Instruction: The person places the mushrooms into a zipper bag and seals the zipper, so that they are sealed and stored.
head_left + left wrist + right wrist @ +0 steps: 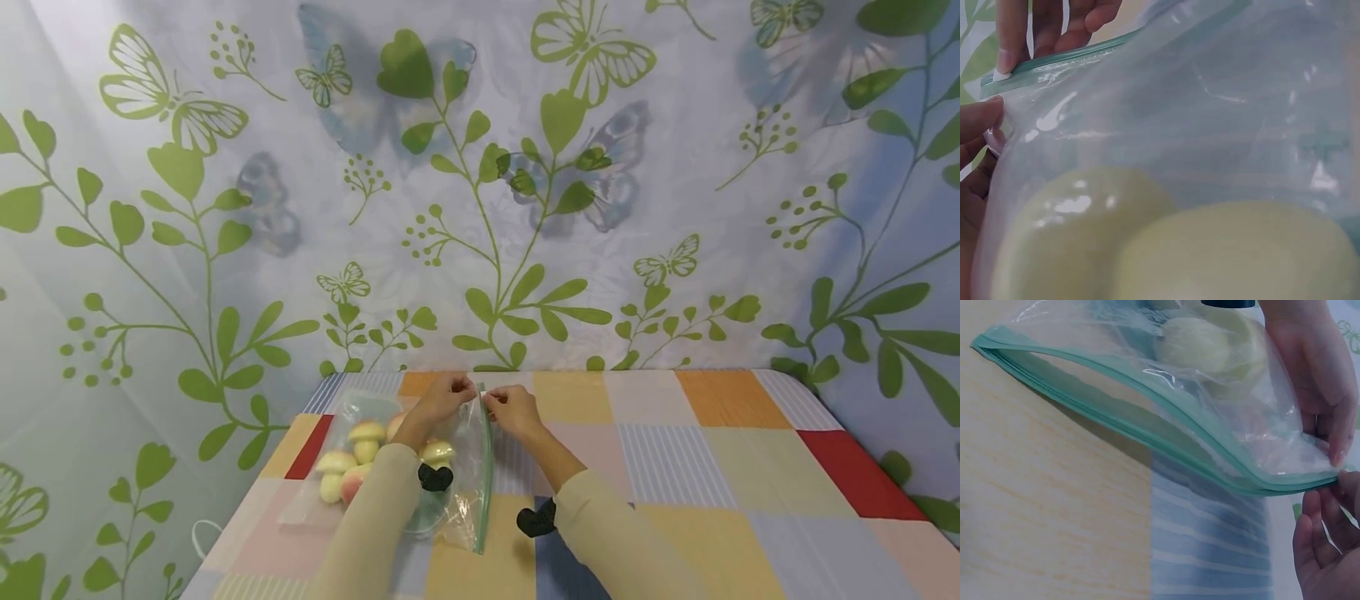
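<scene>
A clear zip bag [467, 454] lies on the patchwork cloth with several mushroom-shaped items [366, 439] inside, pale-stemmed with reddish or yellow caps. Its green zipper [1110, 428] gapes along the near and middle part, and the two strips meet at the far corner. There my left hand [447, 398] pinches the plastic beside the zipper. Across from it, my right hand [515, 410] pinches the zipper's far end between thumb and fingertips. A small white piece, seemingly the slider [1001, 76], shows under a right fingertip in the left wrist view.
Under the bag, the patchwork cloth [765, 467] covers the table and runs to a patterned curtain [420, 275] at the back. Black wrist cameras [536, 521] sit on both wrists. A white cord loop [201, 537] shows off the table's left edge.
</scene>
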Demonstrator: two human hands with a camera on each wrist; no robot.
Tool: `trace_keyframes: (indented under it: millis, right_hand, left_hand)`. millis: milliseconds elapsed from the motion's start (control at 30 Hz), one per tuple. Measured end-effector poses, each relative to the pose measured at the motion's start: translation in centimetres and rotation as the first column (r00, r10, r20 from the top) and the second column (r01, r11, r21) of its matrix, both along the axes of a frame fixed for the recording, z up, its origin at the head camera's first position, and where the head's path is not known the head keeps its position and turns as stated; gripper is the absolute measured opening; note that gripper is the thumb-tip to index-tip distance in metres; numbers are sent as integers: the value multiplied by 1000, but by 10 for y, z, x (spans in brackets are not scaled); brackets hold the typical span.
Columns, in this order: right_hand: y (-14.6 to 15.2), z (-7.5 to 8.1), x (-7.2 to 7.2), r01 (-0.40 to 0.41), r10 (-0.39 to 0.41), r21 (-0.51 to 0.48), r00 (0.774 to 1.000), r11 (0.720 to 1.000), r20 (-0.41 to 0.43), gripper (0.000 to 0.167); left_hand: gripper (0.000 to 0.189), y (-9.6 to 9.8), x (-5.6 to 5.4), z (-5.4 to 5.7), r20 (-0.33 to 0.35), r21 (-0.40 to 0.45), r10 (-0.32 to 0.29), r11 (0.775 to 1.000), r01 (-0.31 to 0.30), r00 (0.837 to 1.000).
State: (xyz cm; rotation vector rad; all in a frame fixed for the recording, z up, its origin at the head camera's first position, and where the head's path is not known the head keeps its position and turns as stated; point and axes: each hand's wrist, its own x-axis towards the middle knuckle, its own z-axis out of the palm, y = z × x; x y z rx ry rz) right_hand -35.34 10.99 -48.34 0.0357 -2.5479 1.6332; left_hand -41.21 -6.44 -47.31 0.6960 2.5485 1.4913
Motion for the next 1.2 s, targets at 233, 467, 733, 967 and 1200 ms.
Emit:
trace_keyframes:
  millis: [233,467,733,967,1200]
  right_hand:
    - [0,-3,2,10,-10,2,1000,1000,7,23]
    - [3,-9,9,8,-8,-2,1000,1000,30,22]
    - [6,-11,15,-27,27,0,998,1000,64,24]
    - [6,-14,19,-36,36,-1,997,999,64,25]
    - [6,-18,20,-29,29,6,998,1000,58,24]
  left_hand:
    - [9,-2,-1,0,-1,23,17,1000,-17,1000]
    - [8,0,0,0,-70,-36,23,999,-26,997]
    - [10,0,0,0,-76,-79,36,996,-42,996]
    - [10,-1,-2,-3,-79,-62,34,997,-39,996]
    - [11,0,-2,-2,-94,-76,46,996,-53,995]
